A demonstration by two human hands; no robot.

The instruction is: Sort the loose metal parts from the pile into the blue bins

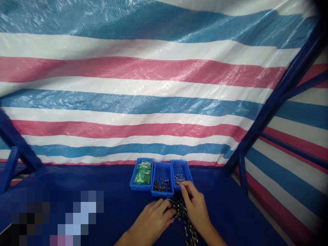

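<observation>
My left hand [153, 218] rests on the blue table with its fingers curled at the left edge of a loose pile of small dark metal parts [186, 218]. My right hand [196, 205] reaches over the pile, its fingertips pinched together by the front edge of the right blue bin [181, 175], which holds silvery pins. What either hand holds is too small to make out. The middle blue bin [162, 182] holds small dark parts. The left blue bin [142, 175] holds green plastic pieces.
A blue tabletop [107, 205] runs under a striped blue, white and pink tarp wall [143, 102]. Blue metal frame bars [271, 102] slant at the right and another at the left [15, 143]. A blurred patch [58, 218] covers the lower left.
</observation>
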